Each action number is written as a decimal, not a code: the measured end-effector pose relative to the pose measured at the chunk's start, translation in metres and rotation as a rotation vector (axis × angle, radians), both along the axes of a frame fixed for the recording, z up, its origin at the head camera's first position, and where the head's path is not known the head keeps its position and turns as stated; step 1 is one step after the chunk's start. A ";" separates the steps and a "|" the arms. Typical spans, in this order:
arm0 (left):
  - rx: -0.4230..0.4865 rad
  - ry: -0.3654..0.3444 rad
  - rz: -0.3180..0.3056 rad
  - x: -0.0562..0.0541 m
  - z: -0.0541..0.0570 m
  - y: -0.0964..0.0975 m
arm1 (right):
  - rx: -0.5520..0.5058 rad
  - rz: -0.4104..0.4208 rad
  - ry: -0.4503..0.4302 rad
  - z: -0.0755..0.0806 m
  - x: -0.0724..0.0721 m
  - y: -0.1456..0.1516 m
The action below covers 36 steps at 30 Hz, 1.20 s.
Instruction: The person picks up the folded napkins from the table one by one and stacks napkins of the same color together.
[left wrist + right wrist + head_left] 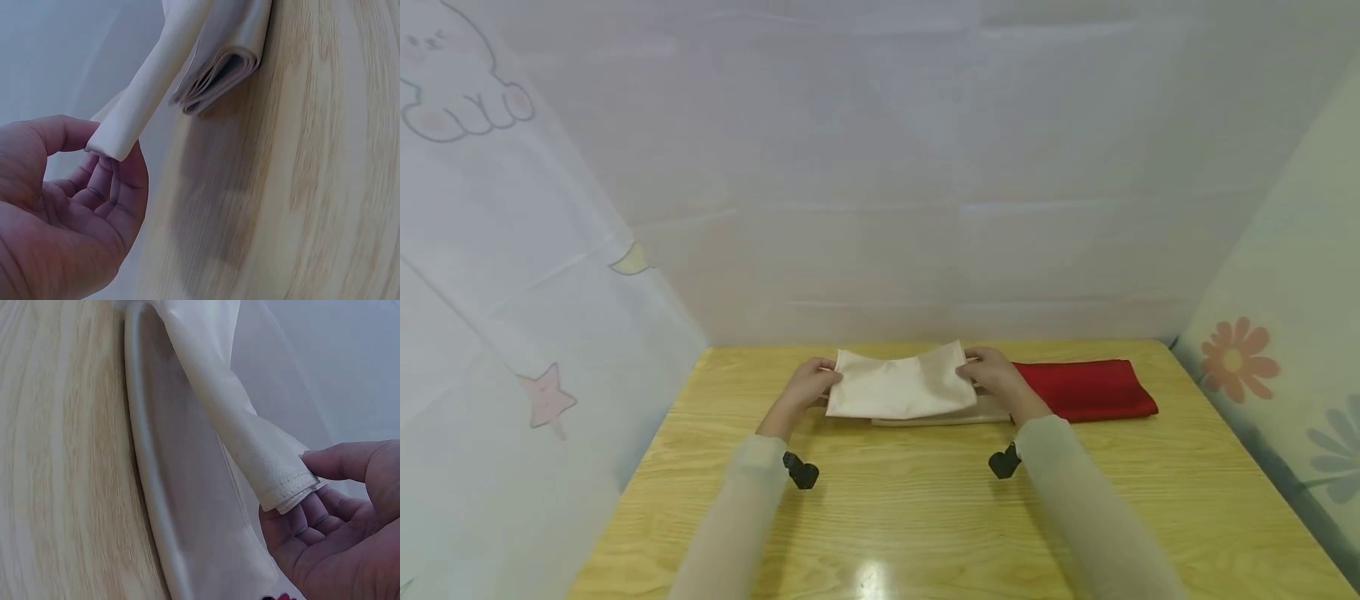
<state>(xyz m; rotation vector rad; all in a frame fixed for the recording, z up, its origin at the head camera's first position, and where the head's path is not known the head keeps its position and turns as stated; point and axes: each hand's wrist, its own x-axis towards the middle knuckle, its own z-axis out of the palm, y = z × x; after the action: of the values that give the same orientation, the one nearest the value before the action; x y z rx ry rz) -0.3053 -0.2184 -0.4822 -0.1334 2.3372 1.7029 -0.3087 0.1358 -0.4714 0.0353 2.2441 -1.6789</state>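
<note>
A folded cream cloth (904,385) is raised at the back of the table, sagging a little between both hands. My left hand (811,382) pinches its left end between thumb and fingers. At the other end, my right hand (996,375) pinches the stitched corner, seen in the right wrist view with the thumb (340,461) on top. Under the lifted part lies another cream folded layer (943,421) on the table; in the left wrist view its rolled layers (219,75) show at the end.
A folded red cloth (1093,390) lies right of the cream one, partly behind my right forearm. The wooden table (895,517) meets a pale fabric backdrop (925,208) at its back edge. Printed fabric hangs along both sides. Each wrist carries a small black camera.
</note>
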 end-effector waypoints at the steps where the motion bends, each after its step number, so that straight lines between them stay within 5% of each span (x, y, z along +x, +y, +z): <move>1: 0.006 -0.004 0.000 -0.001 -0.001 0.004 | 0.002 0.003 0.000 0.000 0.000 0.004; 13: 0.023 0.019 -0.037 -0.013 -0.010 0.048 | 0.068 -0.022 -0.009 -0.012 -0.002 0.051; 20: -0.055 0.019 -0.028 -0.014 -0.014 0.060 | 0.095 -0.058 0.013 -0.016 -0.002 0.056; 30: -0.139 0.062 -0.088 -0.006 -0.016 0.052 | 0.080 -0.123 0.075 -0.012 0.002 0.070; 36: -0.127 0.053 -0.119 0.001 -0.021 0.036 | 0.155 -0.074 0.126 -0.010 0.010 0.082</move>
<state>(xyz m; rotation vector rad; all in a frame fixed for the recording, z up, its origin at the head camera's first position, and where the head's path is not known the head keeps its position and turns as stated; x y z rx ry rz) -0.3040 -0.1821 -0.5032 0.0283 2.4391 1.5220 -0.2988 0.2182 -0.4811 0.0509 2.4916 -1.5807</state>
